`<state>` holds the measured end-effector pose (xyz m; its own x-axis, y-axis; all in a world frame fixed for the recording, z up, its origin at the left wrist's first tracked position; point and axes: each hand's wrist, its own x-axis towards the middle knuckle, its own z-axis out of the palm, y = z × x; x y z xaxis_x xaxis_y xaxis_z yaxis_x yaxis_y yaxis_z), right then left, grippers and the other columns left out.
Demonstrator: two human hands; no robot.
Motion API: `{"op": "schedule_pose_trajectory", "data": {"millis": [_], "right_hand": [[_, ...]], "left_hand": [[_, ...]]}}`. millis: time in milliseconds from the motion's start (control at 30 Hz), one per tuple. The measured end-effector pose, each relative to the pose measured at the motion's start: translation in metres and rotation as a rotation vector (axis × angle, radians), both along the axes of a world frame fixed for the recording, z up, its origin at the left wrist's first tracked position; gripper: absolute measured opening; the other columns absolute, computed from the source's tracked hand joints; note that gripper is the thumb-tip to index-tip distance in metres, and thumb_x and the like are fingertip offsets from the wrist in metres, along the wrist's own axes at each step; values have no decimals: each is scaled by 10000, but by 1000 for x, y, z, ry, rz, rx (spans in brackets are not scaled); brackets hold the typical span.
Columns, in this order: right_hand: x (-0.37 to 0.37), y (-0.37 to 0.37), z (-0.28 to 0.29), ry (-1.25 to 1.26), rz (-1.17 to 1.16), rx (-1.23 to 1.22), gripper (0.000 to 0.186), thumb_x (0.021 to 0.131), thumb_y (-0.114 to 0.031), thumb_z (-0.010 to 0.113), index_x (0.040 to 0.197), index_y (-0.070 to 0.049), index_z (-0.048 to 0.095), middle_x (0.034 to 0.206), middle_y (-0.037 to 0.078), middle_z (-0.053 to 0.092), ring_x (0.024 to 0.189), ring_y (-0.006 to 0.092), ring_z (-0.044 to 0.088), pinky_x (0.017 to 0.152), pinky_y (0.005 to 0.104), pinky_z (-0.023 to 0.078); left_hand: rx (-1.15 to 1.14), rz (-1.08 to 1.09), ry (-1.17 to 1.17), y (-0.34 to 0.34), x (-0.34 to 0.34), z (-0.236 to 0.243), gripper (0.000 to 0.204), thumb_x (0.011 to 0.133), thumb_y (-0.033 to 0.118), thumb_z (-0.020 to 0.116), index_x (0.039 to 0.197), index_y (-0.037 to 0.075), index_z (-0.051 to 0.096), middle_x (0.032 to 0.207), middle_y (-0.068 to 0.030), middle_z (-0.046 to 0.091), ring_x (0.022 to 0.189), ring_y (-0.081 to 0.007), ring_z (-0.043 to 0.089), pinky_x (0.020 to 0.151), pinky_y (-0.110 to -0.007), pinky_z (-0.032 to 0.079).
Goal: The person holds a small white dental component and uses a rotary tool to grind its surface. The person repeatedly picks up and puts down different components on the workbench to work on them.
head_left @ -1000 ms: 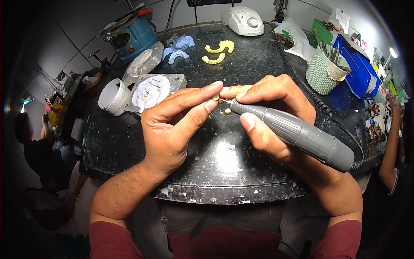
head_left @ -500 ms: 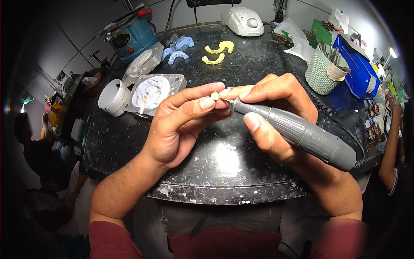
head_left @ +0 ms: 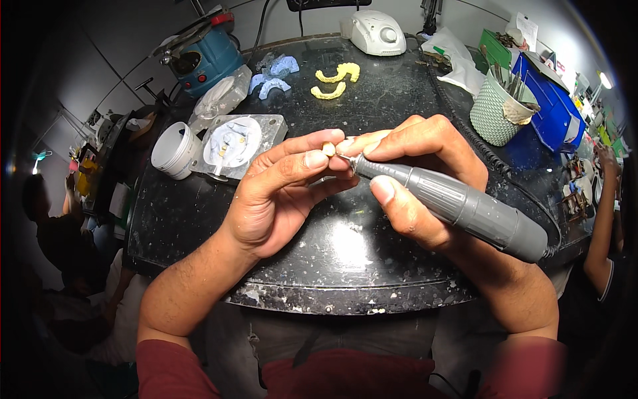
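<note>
Between the thumb and fingers of my left hand [head_left: 279, 169] is a small gold-coloured dental crown [head_left: 329, 149]. My right hand [head_left: 428, 156] grips a dark grey rotary handpiece [head_left: 458, 203] like a pen, its body slanting down to the right along my wrist. The handpiece's thin bit points left and lies at the crown; whether the two touch I cannot tell. Fingertips of both hands meet close to the crown. Left of my left hand, a grey block [head_left: 269, 126] holds a round white plaster cast [head_left: 232, 141] with small yellowish pieces on it.
A white tub [head_left: 175, 151] stands left of the block. Blue moulded pieces [head_left: 274, 88] and yellow arch-shaped pieces [head_left: 330, 92] lie farther back. Behind is a white control unit [head_left: 377, 33]. A green basket of tools [head_left: 495, 110] stands right, near the coiled cord [head_left: 488, 156]. Other people sit at both sides.
The crown has turned slightly in my left fingers and shifted a little left. My right hand and the handpiece have also moved slightly left.
</note>
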<state>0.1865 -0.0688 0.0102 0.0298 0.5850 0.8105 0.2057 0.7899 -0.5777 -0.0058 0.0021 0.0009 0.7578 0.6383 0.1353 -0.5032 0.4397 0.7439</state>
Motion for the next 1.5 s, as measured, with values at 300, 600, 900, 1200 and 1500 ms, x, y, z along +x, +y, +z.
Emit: {"op": "schedule_pose_trajectory", "data": {"millis": [300, 600, 900, 1200, 1500], "right_hand": [[6, 1, 0, -5, 25, 16, 209, 727, -44, 680, 927, 2, 637, 872, 114, 644, 799, 185, 653, 731, 292, 516], [19, 9, 1, 115, -137, -196, 192, 840, -159, 687, 944, -18, 607, 863, 36, 620, 791, 80, 565, 729, 233, 452], [21, 23, -9, 49, -164, -367, 136, 858, -165, 677, 916, -57, 618, 845, 2, 609, 803, 75, 553, 737, 232, 439], [22, 20, -5, -47, -176, -377, 141, 862, -159, 672, 927, -47, 616, 844, 10, 618, 808, 77, 562, 744, 236, 446], [24, 19, -6, -70, -189, -365, 138, 867, -158, 668, 928, -45, 618, 835, 13, 618, 784, 74, 559, 724, 235, 449]], "left_hand": [[0, -50, -11, -2, 1, 7, 312, 923, 96, 567, 1209, -28, 585, 1047, -123, 675, 1008, -200, 638, 987, -415, 477], [1144, 516, 927, 6, 9, 7, 142, 779, 98, 762, 901, 38, 722, 823, -53, 678, 776, -123, 606, 747, -252, 466], [1185, 1143, 603, 36, -29, 41, 202, 859, 224, 711, 753, 53, 692, 647, 48, 488, 603, -65, 430, 566, -239, 347], [1424, 808, 1166, 61, -99, 57, 383, 829, 81, 662, 1202, 121, 587, 1058, -53, 609, 1030, -197, 584, 877, -321, 464], [1230, 571, 1387, 66, -101, 49, 218, 720, 194, 782, 912, 90, 769, 1242, -138, 592, 1153, -281, 558, 969, -357, 430]]}}
